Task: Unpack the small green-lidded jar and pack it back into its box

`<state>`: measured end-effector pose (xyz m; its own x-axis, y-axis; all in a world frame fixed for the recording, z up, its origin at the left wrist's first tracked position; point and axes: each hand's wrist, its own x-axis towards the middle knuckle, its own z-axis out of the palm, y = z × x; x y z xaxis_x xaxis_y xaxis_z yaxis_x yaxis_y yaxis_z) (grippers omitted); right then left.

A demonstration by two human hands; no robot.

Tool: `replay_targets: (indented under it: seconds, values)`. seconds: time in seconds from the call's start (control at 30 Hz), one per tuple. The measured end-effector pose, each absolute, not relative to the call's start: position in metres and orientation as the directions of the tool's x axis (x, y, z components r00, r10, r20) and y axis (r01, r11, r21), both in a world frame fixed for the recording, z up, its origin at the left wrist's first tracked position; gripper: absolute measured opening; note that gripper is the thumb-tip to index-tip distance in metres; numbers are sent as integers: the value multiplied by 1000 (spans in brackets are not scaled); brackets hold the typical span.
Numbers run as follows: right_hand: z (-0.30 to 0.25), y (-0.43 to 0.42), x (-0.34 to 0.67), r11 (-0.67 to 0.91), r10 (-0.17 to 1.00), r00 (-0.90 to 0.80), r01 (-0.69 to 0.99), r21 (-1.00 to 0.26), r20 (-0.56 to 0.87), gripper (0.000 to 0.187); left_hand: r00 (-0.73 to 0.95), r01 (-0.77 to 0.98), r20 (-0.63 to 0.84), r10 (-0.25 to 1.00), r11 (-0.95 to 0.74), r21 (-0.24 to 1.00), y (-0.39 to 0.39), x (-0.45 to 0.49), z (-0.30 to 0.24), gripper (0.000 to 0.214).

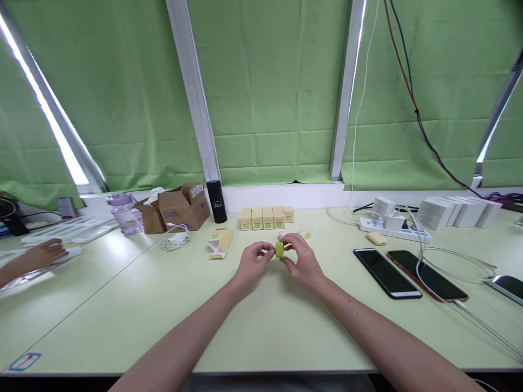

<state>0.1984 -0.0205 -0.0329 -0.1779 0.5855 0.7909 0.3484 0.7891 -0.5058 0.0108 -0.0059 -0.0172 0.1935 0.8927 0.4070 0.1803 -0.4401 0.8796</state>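
Note:
Over the middle of the table, a small glossy yellow-green case point(279, 250) is held up between my two hands. My right hand point(304, 262) grips it from the right, with thumb and fingers at its edges. From the other side, my left hand point(254, 264) pinches at its left edge, fingertips closed together. What lies right between the left fingertips is hidden. Just beyond the hands are a small clear plastic piece point(305, 232) and a row of several small cardboard boxes point(262, 219). An unfolded cardboard box point(220, 243) lies to the left.
Phones point(386, 272) with cables and a power strip point(394, 230) are on the right, with white boxes point(439, 212) behind. A carton point(183, 207), black bottle point(216, 201), purple jug point(126, 213) and coiled white cable point(175, 237) stand left. Another person's hand point(46, 254) reaches in far left.

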Motion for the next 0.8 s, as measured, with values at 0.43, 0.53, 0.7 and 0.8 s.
replay_targets:
  seconds: [0.43,0.53,0.7,0.8]
  values:
    - [-36,-21,197,795,577,-197,356,-491,792,59,211,92,295,932,-319,943,-9,12,-12,33]
    - [-35,-21,198,795,577,-204,361,-487,791,57,234,91,270,934,-298,950,-9,12,-12,35]
    - [-32,-23,198,800,573,-229,366,-475,787,47,253,71,258,932,-284,956,-10,11,-11,35]
    - [-31,-22,197,796,581,-216,352,-492,785,45,253,67,260,932,-285,956,-10,11,-11,35]
